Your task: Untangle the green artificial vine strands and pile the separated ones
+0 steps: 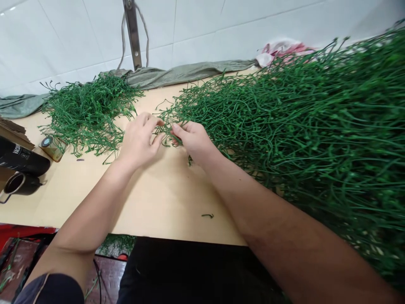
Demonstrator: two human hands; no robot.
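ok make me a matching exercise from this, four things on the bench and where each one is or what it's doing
1. right hand
2. pink-and-white cloth
3. black mug
4. smaller green heap

A. beside the black bottle
B. beyond the left hand, toward the left
C. pinching green stems
D. by the tiled wall, behind the larger green heap

Pairs: 1-C, 2-D, 3-A, 4-B

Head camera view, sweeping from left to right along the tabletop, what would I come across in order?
Black mug, small round container, smaller heap of green stems, left hand, right hand, larger heap of green stems.
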